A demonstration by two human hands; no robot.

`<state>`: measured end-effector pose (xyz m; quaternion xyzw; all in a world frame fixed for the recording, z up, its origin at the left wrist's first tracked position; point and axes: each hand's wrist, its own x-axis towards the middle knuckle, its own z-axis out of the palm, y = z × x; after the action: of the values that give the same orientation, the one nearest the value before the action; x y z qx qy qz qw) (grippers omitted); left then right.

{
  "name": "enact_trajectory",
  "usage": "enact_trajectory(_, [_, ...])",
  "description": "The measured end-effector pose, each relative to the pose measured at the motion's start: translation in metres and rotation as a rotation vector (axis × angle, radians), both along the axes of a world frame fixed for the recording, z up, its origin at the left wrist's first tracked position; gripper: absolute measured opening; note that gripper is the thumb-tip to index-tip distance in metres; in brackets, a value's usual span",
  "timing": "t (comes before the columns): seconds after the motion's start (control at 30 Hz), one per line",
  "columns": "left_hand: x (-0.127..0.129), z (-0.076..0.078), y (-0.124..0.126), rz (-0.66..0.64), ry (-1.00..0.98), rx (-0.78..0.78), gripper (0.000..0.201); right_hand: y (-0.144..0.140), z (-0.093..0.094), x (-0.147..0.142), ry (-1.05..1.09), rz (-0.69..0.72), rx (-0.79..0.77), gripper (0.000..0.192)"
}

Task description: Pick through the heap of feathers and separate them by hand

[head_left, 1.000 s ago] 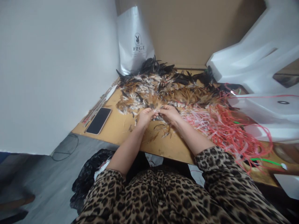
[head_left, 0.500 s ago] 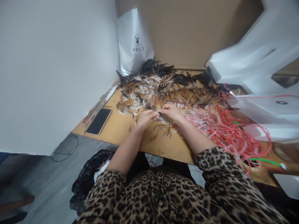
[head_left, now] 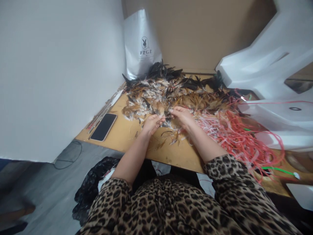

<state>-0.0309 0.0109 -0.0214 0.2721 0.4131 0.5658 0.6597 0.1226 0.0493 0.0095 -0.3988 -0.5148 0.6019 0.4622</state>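
Observation:
My left hand (head_left: pixel 154 123) pinches the base of a brown feather (head_left: pixel 160 107) at the near edge of a heap of feathers. A short way to its right, my right hand (head_left: pixel 181 115) has its thumb and fingers pressed together; whatever lies between them is too small to make out. The heap of brown, white and black feathers (head_left: pixel 193 99) spreads over the wooden table (head_left: pixel 122 130) beyond both hands. Several loose feathers (head_left: pixel 174 138) lie below the hands. Red and pink plastic strips (head_left: pixel 234 140) are tangled beside my right forearm.
A phone (head_left: pixel 104 127) lies at the table's left. Behind the heap stands a silver bag (head_left: pixel 141 42). White moulded pieces (head_left: pixel 264 71) rise at the right, and a green tie (head_left: pixel 281 170) lies near the strips. A black plastic bag (head_left: pixel 89 189) is on the floor.
My hands have drawn slightly apart, the right one moving a little to the right and up. My left hand stays at the feather.

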Motion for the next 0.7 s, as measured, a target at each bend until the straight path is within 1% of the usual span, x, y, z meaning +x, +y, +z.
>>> enact_trajectory(0.1, [0.001, 0.0, -0.001, -0.046, -0.031, -0.009, 0.004, -0.005, -0.003, -0.004, -0.078, 0.055, 0.028, 0.033])
enact_trajectory(0.23, [0.001, -0.002, -0.002, -0.108, -0.02, 0.014, 0.006, -0.008, -0.008, -0.01, -0.13, 0.03, 0.043, 0.031])
enact_trajectory(0.37, [0.002, -0.003, -0.002, -0.111, 0.026, 0.031, 0.008, -0.007, -0.009, -0.01, -0.16, -0.002, 0.066, 0.031])
enact_trajectory(0.53, [0.004, 0.0, -0.004, -0.081, 0.099, 0.063, 0.012, -0.005, -0.009, -0.008, -0.146, 0.051, 0.044, 0.03])
enact_trajectory(0.7, [0.006, 0.001, -0.005, -0.107, 0.192, 0.075, 0.019, -0.005, -0.013, -0.008, -0.131, 0.042, 0.032, 0.032])
